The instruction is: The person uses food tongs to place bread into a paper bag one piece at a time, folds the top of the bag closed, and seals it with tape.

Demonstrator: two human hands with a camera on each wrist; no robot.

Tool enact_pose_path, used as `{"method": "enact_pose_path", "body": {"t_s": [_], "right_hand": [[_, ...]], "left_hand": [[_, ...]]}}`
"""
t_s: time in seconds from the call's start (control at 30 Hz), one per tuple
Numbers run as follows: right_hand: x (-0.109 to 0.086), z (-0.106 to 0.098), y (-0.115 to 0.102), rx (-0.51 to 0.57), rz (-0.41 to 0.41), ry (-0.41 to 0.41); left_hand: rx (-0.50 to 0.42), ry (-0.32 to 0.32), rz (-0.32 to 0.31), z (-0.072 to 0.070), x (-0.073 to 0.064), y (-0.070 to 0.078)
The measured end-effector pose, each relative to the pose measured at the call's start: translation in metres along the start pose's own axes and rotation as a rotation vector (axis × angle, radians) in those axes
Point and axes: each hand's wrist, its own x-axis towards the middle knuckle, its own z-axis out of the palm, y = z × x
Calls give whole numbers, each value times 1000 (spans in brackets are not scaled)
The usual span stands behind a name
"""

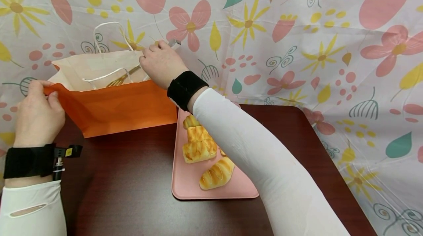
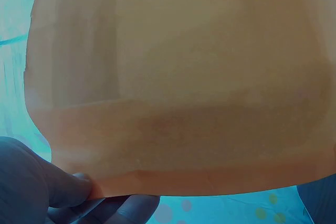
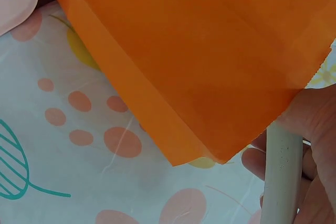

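Note:
An orange paper bag (image 1: 122, 107), pale inside with white handles, stands tilted at the back left. My left hand (image 1: 39, 115) pinches its left rim between thumb and fingers; the left wrist view shows the thumb on the paper edge (image 2: 173, 182). My right hand (image 1: 162, 61) is over the bag's right end, gripping metal tongs (image 1: 134, 70). Their slotted head points down into the mouth of the bag, and the other end sticks out above my knuckles. A pale tong arm (image 3: 282, 177) lies in my fingers in the right wrist view, beside the bag's edge.
A pink tray (image 1: 185, 188) with several bread pieces (image 1: 199, 149), one a croissant (image 1: 217, 173), lies under my right forearm, against the bag's right side. Behind the dark table (image 1: 129, 184) hangs a flower-patterned cloth (image 1: 251, 45).

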Motion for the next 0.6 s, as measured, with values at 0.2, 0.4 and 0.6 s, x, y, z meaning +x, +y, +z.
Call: {"method": "enact_pose_path", "body": {"t_s": [0.2,0.4,0.6], "right_hand": [[-1,0,0,12,1,4],[-2,2,1,25,17,26],[-3,5,2,33,26,53]], "left_hand": [[0,2,-2,-1,-1,3],[-4,7,-3,-2,-1,4],[1,10,-1,-2,-1,4]]}}
